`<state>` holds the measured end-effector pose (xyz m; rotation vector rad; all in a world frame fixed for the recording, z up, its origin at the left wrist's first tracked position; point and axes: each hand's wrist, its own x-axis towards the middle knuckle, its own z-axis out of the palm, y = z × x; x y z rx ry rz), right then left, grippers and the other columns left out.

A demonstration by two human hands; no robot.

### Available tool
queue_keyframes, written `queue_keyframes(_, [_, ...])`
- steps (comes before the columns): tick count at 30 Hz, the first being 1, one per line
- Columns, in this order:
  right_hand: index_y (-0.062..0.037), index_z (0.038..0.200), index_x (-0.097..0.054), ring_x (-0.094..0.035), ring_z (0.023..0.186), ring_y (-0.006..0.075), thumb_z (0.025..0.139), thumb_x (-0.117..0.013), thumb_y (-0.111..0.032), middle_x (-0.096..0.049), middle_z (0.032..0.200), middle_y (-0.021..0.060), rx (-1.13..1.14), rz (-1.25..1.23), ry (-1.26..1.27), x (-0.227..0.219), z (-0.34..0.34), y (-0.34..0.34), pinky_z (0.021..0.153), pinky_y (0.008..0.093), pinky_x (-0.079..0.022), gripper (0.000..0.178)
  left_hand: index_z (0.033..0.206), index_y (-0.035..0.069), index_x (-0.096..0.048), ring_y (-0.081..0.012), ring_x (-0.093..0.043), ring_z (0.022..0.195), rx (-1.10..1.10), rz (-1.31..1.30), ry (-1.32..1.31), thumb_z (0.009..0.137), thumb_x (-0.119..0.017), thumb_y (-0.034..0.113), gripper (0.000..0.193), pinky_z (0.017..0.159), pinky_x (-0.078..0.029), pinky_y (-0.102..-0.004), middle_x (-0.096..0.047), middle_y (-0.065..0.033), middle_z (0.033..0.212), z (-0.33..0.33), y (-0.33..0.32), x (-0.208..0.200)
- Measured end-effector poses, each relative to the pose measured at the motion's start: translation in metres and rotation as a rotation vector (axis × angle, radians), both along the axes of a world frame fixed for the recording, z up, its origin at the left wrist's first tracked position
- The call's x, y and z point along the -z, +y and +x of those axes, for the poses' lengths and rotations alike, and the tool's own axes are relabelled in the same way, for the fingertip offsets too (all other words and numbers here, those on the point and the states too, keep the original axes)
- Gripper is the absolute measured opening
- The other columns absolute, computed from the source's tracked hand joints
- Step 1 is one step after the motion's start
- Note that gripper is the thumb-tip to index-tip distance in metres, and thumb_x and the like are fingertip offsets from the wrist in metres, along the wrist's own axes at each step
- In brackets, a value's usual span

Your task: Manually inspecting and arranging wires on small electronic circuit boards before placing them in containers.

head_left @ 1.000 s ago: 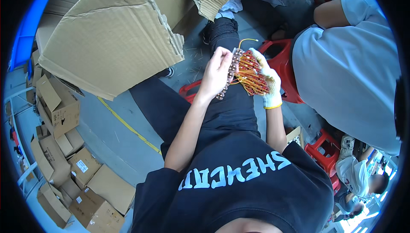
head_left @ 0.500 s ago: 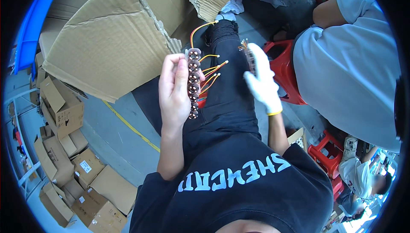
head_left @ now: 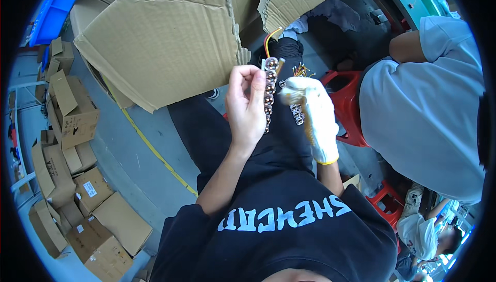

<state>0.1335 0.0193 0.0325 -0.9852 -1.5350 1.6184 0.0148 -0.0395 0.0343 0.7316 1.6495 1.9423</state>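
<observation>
My left hand (head_left: 247,103), bare, pinches an upright strip of small round metallic parts with copper-coloured centres (head_left: 269,88) between thumb and fingers. Red and yellow wires (head_left: 267,41) rise from its top end. Close on its right is my right hand (head_left: 316,116), in a white glove with a yellow cuff, its fingers curled. A second strip of round metallic parts (head_left: 297,114) shows along the glove's left side, partly hidden by the fingers. Its bunch of thin wires (head_left: 301,70) sticks out above the glove. Both hands are over my dark-trousered legs.
Large torn cardboard (head_left: 170,39) stands ahead on the left. Several cardboard boxes (head_left: 75,111) are piled at far left beside a yellow floor line (head_left: 150,145). A person in a pale shirt (head_left: 408,111) sits close on my right on a red stool (head_left: 345,106).
The strip in my left hand has shifted right within the picture and turned slightly. My gloved hand has come closer to it, its fingers now curled. The whole view has shifted too.
</observation>
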Motion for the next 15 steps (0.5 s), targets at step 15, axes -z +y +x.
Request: queue_keyframes(15, [0.0006, 0.103, -0.056, -0.052, 0.065, 0.0122, 0.097, -0.041, -0.013, -0.057, 0.084, 0.0085, 0.045, 0.479, -0.001, -0.005, -0.052, -0.014, 0.06, 0.0284, -0.043, 0.021, 0.088, -0.003, -0.056, -0.0043, -0.051, 0.071, -0.026, 0.051, -0.057, 0.094, -0.054, 0.008, 0.013, 0.066, -0.041, -0.0186, -0.058, -0.0009, 0.078, -0.001, 0.001, -0.009])
